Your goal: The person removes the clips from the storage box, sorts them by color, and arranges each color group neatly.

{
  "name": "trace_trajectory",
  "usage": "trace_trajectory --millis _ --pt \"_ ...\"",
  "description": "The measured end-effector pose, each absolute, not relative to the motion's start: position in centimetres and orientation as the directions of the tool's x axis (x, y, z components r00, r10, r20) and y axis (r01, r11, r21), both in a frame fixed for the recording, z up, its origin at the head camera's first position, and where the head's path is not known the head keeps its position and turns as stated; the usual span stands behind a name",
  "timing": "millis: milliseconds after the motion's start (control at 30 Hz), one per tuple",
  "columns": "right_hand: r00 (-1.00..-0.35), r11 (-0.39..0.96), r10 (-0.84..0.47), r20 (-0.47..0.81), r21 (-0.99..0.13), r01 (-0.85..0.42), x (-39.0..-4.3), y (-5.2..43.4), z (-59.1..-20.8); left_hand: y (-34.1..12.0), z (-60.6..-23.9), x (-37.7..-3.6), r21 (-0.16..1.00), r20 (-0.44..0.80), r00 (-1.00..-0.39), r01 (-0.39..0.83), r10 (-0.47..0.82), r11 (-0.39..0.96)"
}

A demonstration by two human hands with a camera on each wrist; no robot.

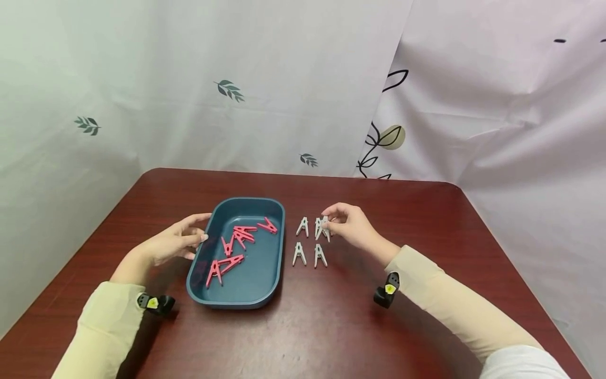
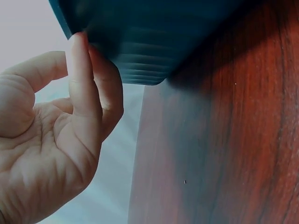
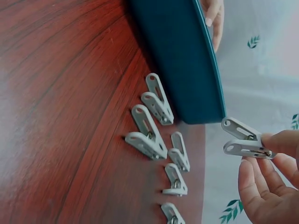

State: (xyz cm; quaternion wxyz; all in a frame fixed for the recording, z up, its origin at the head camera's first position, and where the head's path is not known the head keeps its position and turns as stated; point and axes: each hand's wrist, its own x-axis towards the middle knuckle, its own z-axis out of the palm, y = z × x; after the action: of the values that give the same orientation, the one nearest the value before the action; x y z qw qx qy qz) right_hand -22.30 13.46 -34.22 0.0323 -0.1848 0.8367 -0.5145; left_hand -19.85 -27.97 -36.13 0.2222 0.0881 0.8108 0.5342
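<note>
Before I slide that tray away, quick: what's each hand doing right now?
Left hand: touching the edge of the blue tray; whether it grips cannot be told.
Right hand: closed, pinching one pale clothespin.

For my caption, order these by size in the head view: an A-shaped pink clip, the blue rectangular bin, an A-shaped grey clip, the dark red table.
1. Table
2. Bin
3. Pink clip, grey clip: too alike to rank

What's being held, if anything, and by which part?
A white clothespin, pinched in the right grip by its closed end. The left grip touches the blue tray at its rim; whether it holds can't be told.
</note>
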Motion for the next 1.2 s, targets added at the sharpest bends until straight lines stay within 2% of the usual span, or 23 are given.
trace_trajectory --millis 367,1033,1200 --pt "-0.936 0.374 -0.346 0.061 -0.906 -0.197 -22.2 15.2 -35.7 -28.1 -36.3 -19.8 0.901 -0.310 -0.871 -0.140 0.382 0.411" --pt "-0.912 0.367 -0.404 -0.065 -0.925 -0.097 -22.7 17.4 -38.8 -28.2 -36.1 -20.0 0.912 -0.284 -0.866 -0.111 0.412 0.396" --pt "-0.905 0.365 -0.413 -0.097 -0.929 -0.067 -22.7 17.7 -39.3 -28.1 -36.3 -20.2 0.928 -0.265 -0.868 -0.111 0.420 0.357"
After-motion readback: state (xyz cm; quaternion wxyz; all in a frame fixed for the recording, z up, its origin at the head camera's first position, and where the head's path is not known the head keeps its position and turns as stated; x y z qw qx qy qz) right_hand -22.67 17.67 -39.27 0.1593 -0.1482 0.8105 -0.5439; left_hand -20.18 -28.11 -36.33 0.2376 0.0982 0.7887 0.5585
